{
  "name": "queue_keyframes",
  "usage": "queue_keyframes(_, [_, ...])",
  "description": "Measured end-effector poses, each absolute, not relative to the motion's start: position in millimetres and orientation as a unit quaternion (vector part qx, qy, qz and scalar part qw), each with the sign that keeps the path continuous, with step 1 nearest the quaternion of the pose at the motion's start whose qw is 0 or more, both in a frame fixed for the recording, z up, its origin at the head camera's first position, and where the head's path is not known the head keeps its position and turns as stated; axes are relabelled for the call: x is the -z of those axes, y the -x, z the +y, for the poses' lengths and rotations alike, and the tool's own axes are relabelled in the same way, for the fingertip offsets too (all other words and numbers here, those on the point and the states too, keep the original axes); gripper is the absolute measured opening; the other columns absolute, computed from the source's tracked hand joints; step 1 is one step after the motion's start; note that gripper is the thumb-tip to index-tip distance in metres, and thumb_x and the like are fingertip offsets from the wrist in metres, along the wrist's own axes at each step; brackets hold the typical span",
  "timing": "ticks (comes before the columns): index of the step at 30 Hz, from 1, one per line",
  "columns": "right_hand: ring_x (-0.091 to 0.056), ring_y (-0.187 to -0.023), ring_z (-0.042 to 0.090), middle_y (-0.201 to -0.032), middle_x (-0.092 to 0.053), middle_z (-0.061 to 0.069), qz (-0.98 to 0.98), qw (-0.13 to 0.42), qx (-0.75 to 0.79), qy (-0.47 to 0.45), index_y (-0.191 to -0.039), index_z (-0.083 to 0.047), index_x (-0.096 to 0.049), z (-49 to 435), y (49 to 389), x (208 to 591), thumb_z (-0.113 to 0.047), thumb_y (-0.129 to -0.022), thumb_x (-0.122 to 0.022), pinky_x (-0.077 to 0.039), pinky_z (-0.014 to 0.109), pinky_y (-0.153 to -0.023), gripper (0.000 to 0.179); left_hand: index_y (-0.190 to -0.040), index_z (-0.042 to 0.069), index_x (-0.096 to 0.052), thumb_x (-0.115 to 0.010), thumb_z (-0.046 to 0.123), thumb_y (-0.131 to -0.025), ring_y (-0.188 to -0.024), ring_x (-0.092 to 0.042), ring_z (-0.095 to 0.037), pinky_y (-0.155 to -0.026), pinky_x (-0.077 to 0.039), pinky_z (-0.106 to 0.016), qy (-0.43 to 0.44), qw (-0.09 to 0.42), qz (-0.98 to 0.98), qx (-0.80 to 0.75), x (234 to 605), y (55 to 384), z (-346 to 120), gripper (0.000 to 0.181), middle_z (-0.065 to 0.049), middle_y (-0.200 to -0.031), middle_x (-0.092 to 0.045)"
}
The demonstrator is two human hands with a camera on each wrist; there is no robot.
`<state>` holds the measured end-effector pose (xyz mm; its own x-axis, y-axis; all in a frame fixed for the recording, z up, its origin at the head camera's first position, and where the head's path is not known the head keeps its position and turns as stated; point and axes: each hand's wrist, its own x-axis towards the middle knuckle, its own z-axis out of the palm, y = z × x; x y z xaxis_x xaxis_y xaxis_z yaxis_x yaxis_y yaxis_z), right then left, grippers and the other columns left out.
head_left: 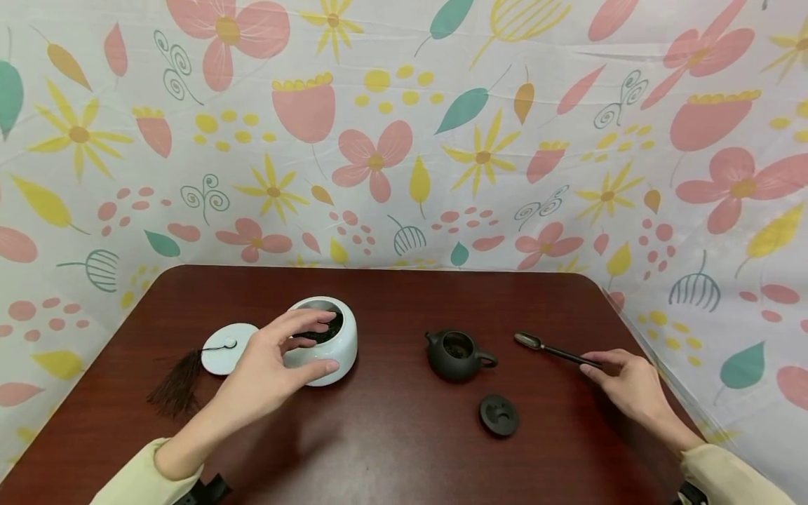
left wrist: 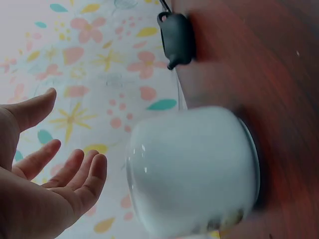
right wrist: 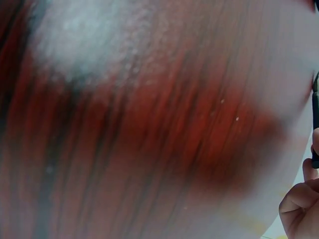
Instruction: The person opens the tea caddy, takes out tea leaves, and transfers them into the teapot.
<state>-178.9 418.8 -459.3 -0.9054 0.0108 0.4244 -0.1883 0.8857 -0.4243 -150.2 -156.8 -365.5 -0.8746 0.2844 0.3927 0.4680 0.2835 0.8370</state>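
Note:
In the head view a round white jar (head_left: 341, 351) with dark loose contents, perhaps tea leaves, stands uncovered at the left. My left hand (head_left: 278, 358) hovers at its near left side with fingers loosely spread; in the left wrist view a gap shows between the fingers and the jar (left wrist: 194, 169). At the right my right hand (head_left: 631, 386) pinches the end of a tea scoop's (head_left: 555, 352) dark handle, its metal bowl pointing left. Between the hands sits a small dark teapot (head_left: 451, 365) without its lid. The dark round lid (head_left: 499, 415) lies nearer me.
A white jar lid (head_left: 221, 354) with a brown tassel (head_left: 177, 384) lies left of the jar, partly behind the left hand. Everything stands on a reddish-brown table (head_left: 391, 449). A flower-patterned cloth (head_left: 404, 161) hangs behind the table and at its sides.

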Motion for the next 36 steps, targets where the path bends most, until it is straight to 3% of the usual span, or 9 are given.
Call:
queue_keyframes(2, [-0.069, -0.085, 0.016, -0.097, -0.077, 0.01, -0.951, 0.203, -0.228, -0.05, -0.097, -0.01, -0.085, 419, 179, 460, -0.01, -0.083, -0.091, -0.043, 0.018, -0.066, 0.015, -0.136, 0.017, -0.069, -0.09, 0.008, -0.085, -0.121, -0.063, -0.024, -0.099, -0.054, -0.036, 0.245, 0.073, -0.791, 0.556, 367, 150, -152, 0.056, -0.002, -0.136, -0.064])
queue_keyframes(5, [-0.071, -0.093, 0.038, -0.099, -0.076, 0.01, -0.956, 0.185, -0.22, -0.051, -0.098, -0.009, -0.085, 418, 178, 461, -0.011, -0.085, -0.09, -0.052, 0.034, -0.07, 0.014, -0.137, 0.018, -0.069, -0.091, 0.011, -0.085, -0.122, -0.063, -0.026, -0.099, -0.054, -0.036, 0.253, 0.06, -0.789, 0.557, 369, 149, -143, 0.057, -0.002, -0.136, -0.065])
queue_keyframes(9, [-0.069, -0.099, 0.047, -0.102, -0.075, 0.015, -0.96, 0.163, -0.22, -0.051, -0.101, -0.007, -0.084, 417, 176, 461, -0.011, -0.087, -0.088, -0.052, 0.06, -0.077, 0.015, -0.137, 0.022, -0.069, -0.092, 0.013, -0.084, -0.122, -0.063, -0.022, -0.098, -0.055, -0.037, 0.264, 0.043, -0.784, 0.56, 372, 147, -131, 0.059, 0.006, -0.135, -0.065])
queue_keyframes(11, [-0.068, -0.1, 0.049, -0.104, -0.075, 0.017, -0.962, 0.152, -0.221, -0.05, -0.103, -0.005, -0.084, 418, 177, 461, -0.012, -0.088, -0.087, -0.051, 0.064, -0.079, 0.017, -0.137, 0.022, -0.069, -0.092, 0.013, -0.084, -0.121, -0.063, -0.021, -0.098, -0.055, -0.037, 0.271, 0.032, -0.78, 0.564, 375, 147, -124, 0.059, 0.007, -0.135, -0.065])
queue_keyframes(18, [-0.066, -0.103, 0.051, -0.105, -0.074, 0.019, -0.964, 0.137, -0.221, -0.049, -0.105, -0.004, -0.084, 418, 176, 464, -0.012, -0.088, -0.087, -0.05, 0.066, -0.08, 0.019, -0.137, 0.018, -0.069, -0.091, 0.016, -0.085, -0.118, -0.064, -0.016, -0.096, -0.056, -0.039, 0.294, 0.011, -0.782, 0.549, 389, 153, -98, 0.056, 0.005, -0.133, -0.066])
queue_keyframes(26, [-0.065, -0.105, 0.052, -0.107, -0.074, 0.02, -0.965, 0.13, -0.226, -0.044, -0.106, -0.004, -0.083, 418, 176, 463, -0.013, -0.089, -0.086, -0.05, 0.066, -0.081, 0.02, -0.137, 0.017, -0.069, -0.091, 0.016, -0.086, -0.118, -0.066, -0.025, -0.094, -0.056, -0.046, 0.281, -0.008, -0.788, 0.548, 409, 162, -75, 0.056, 0.004, -0.129, -0.068])
queue_keyframes(36, [-0.066, -0.103, 0.051, -0.105, -0.074, 0.018, -0.965, 0.129, -0.225, -0.042, -0.106, -0.004, -0.083, 418, 176, 464, -0.013, -0.089, -0.086, -0.05, 0.065, -0.081, 0.02, -0.137, 0.011, -0.069, -0.09, 0.011, -0.084, -0.117, -0.067, -0.029, -0.093, -0.057, -0.043, 0.247, -0.034, -0.787, 0.564, 424, 175, -55, 0.057, -0.002, -0.125, -0.069])
